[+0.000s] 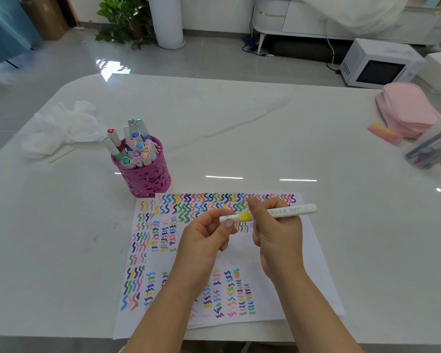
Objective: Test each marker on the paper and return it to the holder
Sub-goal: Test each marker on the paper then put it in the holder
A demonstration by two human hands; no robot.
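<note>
No text can be read with certainty. Small dark print is seen on the white plastic marker with a yellow band (303,208) right of centre, and faint marks on the heart-shaped marker caps (146,149) in the pink perforated metal holder (148,179) left of centre; both are too small to be read.

The left hand (206,235) and the right hand (278,235) are bare, as are the forearms (313,301) behind them, the left thumb's nail (229,222) short, rounded and plain, with a pale sliver of cloth (122,349), too small to identify, far behind the left wrist.
</note>
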